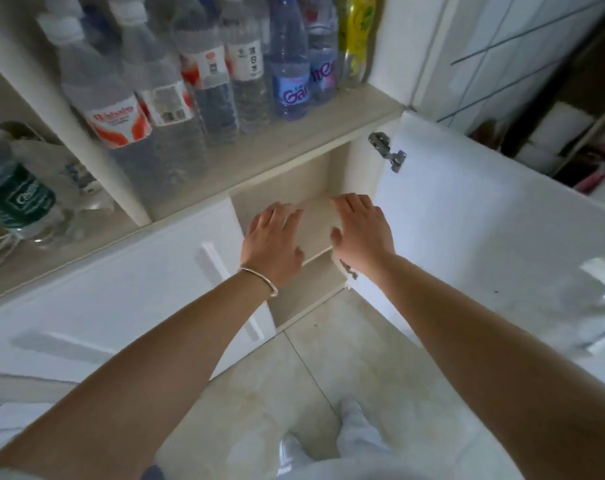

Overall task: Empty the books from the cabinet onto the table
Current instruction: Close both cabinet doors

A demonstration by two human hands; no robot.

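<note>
Both hands are reaching into the open cabinet [328, 168], left hand [271, 242] and right hand [361, 230] with fingers spread and relaxed, holding nothing, apparently bracketing a shelf space; no books are discernible in the blurred interior.

both hands — left hand [272, 241], right hand [362, 227] — reach into the open cabinet [287, 181], fingers relaxed.

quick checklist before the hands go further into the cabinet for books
1. Right door swung open: ok.
2. Left door open: not ok, it is closed.
3. Books visible inside: not ok, only the bare shelf shows.
4. Left hand free, fingers straight: ok.
5. Right hand free, fingers straight: ok.
6. Table ready to receive books: cannot tell, out of view.
</note>
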